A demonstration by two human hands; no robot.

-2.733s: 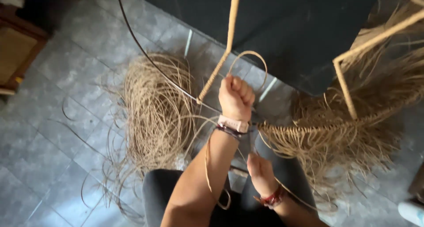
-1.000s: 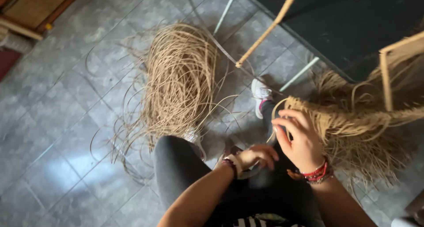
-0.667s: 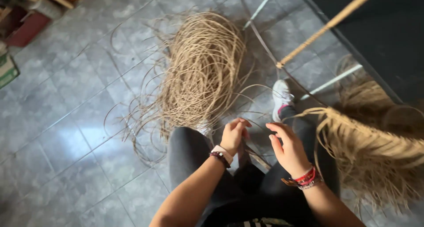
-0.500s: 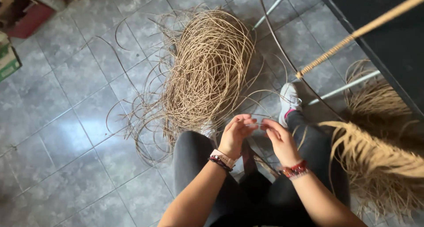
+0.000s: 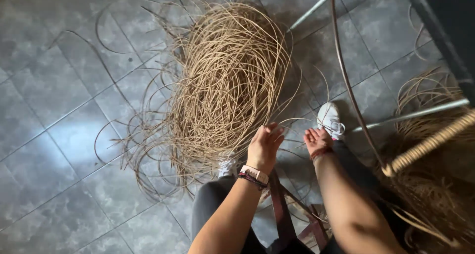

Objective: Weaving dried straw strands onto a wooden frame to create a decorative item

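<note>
Down near the floor, both hands reach forward over the person's knees toward a big loose coil of tan cane strands (image 5: 225, 81) lying on the grey tiled floor (image 5: 54, 100). The left hand (image 5: 264, 145) sits just at the near edge of the coil, fingers curled together as if closed around a thin strand, though the strand itself is too fine to make out inside the grip; a pale watch and dark bands circle that wrist. The right hand (image 5: 316, 140) is just beside the left one, on the side away from the coil, its fingers bent and bunched with the palm turned down; whether it pinches anything cannot be told. A white shoe (image 5: 330, 119) rests on the floor just beyond the right hand, farther from the coil. Stray single strands curl out from the coil across the tiles. Well apart from the coil, past the shoe, a cane-wrapped bar (image 5: 430, 142) slants above a second, darker heap of strands (image 5: 435, 199), and a thin metal rod (image 5: 410, 116) crosses the tiles nearby.
</note>
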